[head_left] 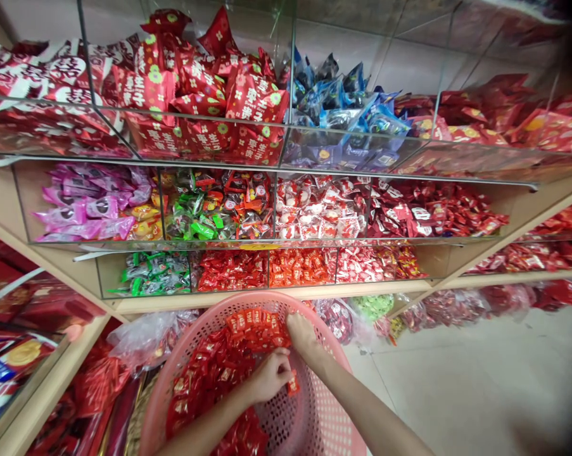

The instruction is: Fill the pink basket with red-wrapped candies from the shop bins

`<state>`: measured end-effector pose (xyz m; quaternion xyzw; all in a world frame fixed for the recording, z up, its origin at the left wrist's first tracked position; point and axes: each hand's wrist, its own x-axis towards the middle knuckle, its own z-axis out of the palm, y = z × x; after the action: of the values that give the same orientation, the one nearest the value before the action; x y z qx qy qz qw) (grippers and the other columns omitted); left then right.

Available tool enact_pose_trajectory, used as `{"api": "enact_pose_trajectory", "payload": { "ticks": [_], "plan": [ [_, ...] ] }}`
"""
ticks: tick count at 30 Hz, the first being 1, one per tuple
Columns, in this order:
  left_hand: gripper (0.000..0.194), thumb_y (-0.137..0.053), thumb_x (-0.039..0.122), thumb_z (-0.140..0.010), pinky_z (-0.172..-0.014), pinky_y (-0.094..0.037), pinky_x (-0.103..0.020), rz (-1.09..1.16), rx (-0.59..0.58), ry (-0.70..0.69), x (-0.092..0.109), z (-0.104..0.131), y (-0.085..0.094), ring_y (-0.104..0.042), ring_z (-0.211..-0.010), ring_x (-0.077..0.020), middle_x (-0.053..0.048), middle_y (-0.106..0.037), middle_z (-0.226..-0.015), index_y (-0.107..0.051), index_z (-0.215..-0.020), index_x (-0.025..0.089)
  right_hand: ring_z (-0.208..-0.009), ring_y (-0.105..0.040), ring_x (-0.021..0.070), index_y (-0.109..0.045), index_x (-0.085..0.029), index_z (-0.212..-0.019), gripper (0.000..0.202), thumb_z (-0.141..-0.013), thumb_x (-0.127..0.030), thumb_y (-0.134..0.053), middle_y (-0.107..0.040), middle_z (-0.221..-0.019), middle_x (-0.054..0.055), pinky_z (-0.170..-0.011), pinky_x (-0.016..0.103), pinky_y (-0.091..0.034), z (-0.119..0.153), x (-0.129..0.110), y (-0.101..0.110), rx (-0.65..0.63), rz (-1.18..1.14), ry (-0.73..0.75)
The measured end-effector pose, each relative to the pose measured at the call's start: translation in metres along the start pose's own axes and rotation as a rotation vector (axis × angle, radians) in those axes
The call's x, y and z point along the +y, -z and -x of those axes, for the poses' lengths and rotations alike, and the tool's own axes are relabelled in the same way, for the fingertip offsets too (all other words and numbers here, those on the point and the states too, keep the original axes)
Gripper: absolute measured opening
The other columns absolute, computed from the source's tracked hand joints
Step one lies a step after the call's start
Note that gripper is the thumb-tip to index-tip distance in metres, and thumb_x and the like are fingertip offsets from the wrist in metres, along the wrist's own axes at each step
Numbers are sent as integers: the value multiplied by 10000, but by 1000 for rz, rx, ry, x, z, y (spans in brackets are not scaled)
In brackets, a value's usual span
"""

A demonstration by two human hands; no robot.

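A pink perforated basket (333,405) holds many red-wrapped candies (209,373), with orange-red ones (254,326) at its far side. Inside the basket, my left hand (270,375) is closed in a pinch, and a small orange-red candy packet (292,384) shows at its fingertips. My right hand (301,332) reaches to the far right inner wall of the basket, beside the orange-red candies. Its fingers point down and are mostly hidden, so what they hold cannot be made out.
Shelves with clear dividers (279,206) hold wrapped candies in several colours beyond the basket. Bagged candies (336,316) lie under the lowest shelf. A wooden-edged shelf (43,392) stands at left. Tiled floor (447,373) shows at right.
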<state>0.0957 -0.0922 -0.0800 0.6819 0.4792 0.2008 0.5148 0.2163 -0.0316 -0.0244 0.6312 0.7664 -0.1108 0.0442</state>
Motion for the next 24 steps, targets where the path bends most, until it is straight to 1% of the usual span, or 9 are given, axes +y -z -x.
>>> {"api": "enact_pose_trajectory", "payload": {
  "ticks": [2, 4, 5, 7, 9, 11, 13, 19, 24],
  "plan": [
    [111, -571, 235, -706, -937, -357, -279, 12, -1, -4, -1, 0, 0, -491, -1143, -201, -70, -626, -1061, -575, -608, 184, -856, -615, 179, -573, -143, -960, 235, -838, -54, -393, -636, -870, 113, -738, 254, -455, 6, 3, -2, -8, 6, -67],
    [85, -571, 219, -698, -953, -348, -286, 25, -2, -7, -2, -1, 0, -477, -1158, -198, -66, -607, -1104, -580, -620, 185, -845, -612, 179, -590, -149, -915, 207, -835, -77, -413, -636, -846, 105, -729, 247, -447, 12, 9, -4, -19, -28, -128],
    [74, -571, 210, -694, -962, -343, -289, 32, -1, -10, -3, -2, -1, -467, -1169, -196, -63, -597, -1121, -581, -625, 185, -819, -614, 177, -602, -151, -878, 184, -829, -94, -435, -640, -811, 98, -709, 240, -444, 14, 11, -5, -42, -86, -158],
    [80, -566, 192, -695, -953, -348, -289, 43, 0, -30, -3, -5, -2, -472, -1153, -190, -56, -596, -1089, -578, -617, 183, -719, -614, 164, -625, -157, -778, 151, -816, -136, -481, -642, -696, 77, -636, 223, -434, 16, 16, -9, -115, -247, -205],
    [101, -557, 171, -700, -906, -375, -279, 53, -5, -72, -2, -8, -4, -519, -1060, -173, -46, -601, -1006, -566, -600, 176, -599, -592, 141, -630, -158, -679, 176, -806, -174, -510, -622, -571, 52, -555, 205, -411, 15, 19, -13, -183, -384, -231],
    [123, -548, 146, -702, -851, -394, -263, 63, -6, -118, 0, -11, -4, -547, -943, -145, -32, -592, -933, -547, -581, 167, -515, -559, 116, -627, -151, -624, 216, -803, -192, -512, -603, -503, 34, -503, 191, -383, 13, 20, -17, -201, -445, -229],
    [140, -544, 122, -697, -818, -399, -252, 77, -3, -144, 0, -13, -5, -545, -879, -126, -22, -579, -892, -526, -564, 161, -471, -532, 96, -622, -140, -605, 236, -801, -184, -499, -603, -490, 28, -474, 181, -360, 10, 20, -22, -192, -474, -220],
    [147, -541, 103, -698, -797, -394, -246, 113, 10, -177, -2, -12, -6, -534, -859, -118, -15, -562, -863, -508, -565, 156, -430, -496, 80, -582, -122, -555, 246, -780, -166, -491, -589, -457, 26, -428, 165, -317, 6, 23, -32, -188, -525, -215],
    [141, -543, 109, -698, -790, -392, -242, 101, 14, -170, 1, -11, -5, -532, -851, -117, -13, -566, -850, -519, -568, 157, -428, -500, 75, -550, -129, -518, 281, -788, -170, -480, -592, -469, 31, -429, 163, -310, 8, 26, -35, -177, -541, -200]
  ]
}}
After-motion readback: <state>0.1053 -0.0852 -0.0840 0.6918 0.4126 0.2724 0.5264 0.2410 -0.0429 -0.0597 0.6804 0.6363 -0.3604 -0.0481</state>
